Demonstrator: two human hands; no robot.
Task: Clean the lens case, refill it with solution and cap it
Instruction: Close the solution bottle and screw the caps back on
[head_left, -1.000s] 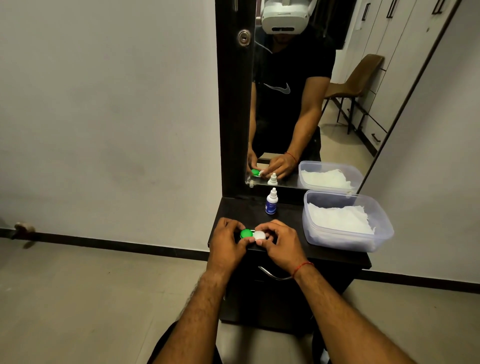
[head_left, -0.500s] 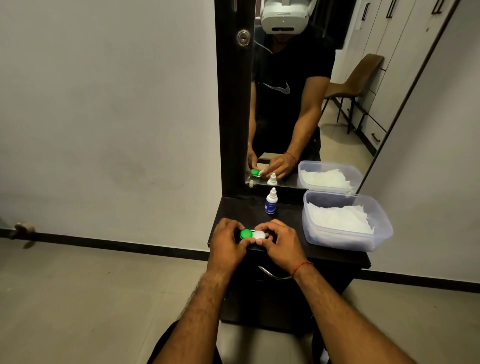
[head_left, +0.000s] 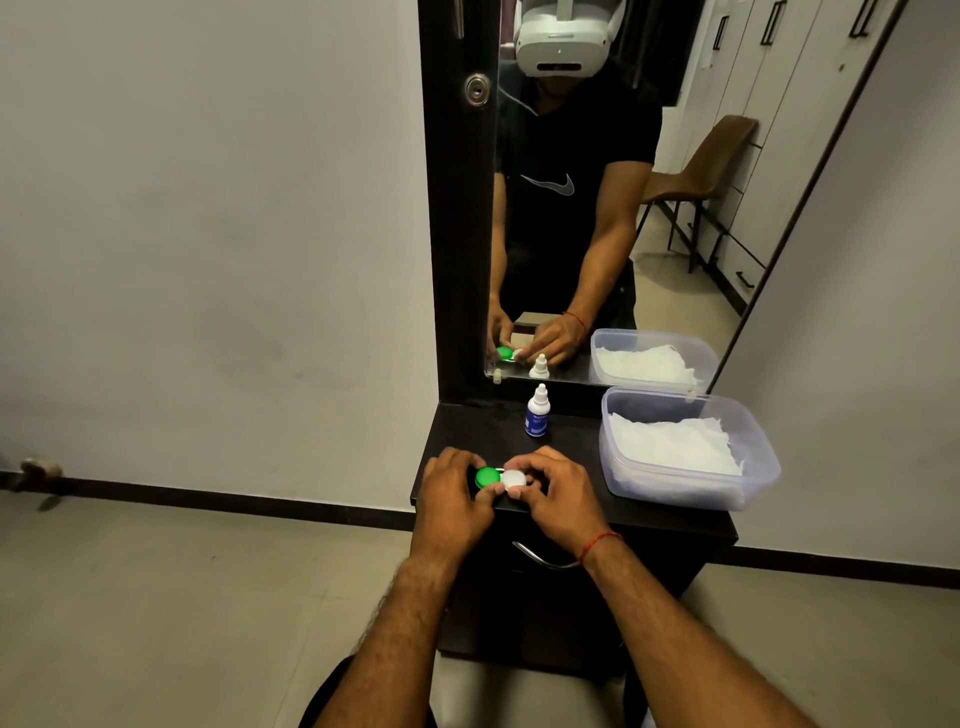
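Observation:
A small lens case with a green cap (head_left: 487, 476) and a white cap (head_left: 514, 479) lies near the front edge of the dark dresser top (head_left: 571, 447). My left hand (head_left: 451, 493) grips the green side, its fingers curled round it. My right hand (head_left: 556, 488) pinches the white cap between thumb and fingers. A small white solution bottle with a blue label (head_left: 537, 411) stands upright behind the case, capped, close to the mirror.
A clear plastic tub (head_left: 753, 467) of white tissues sits at the right of the dresser top. The mirror (head_left: 597, 208) rises at the back and reflects the hands. A drawer handle (head_left: 540, 558) lies below the front edge. Grey walls stand on both sides.
Both hands stay on the lens case at the same spot. The fingers shift only slightly on the caps.

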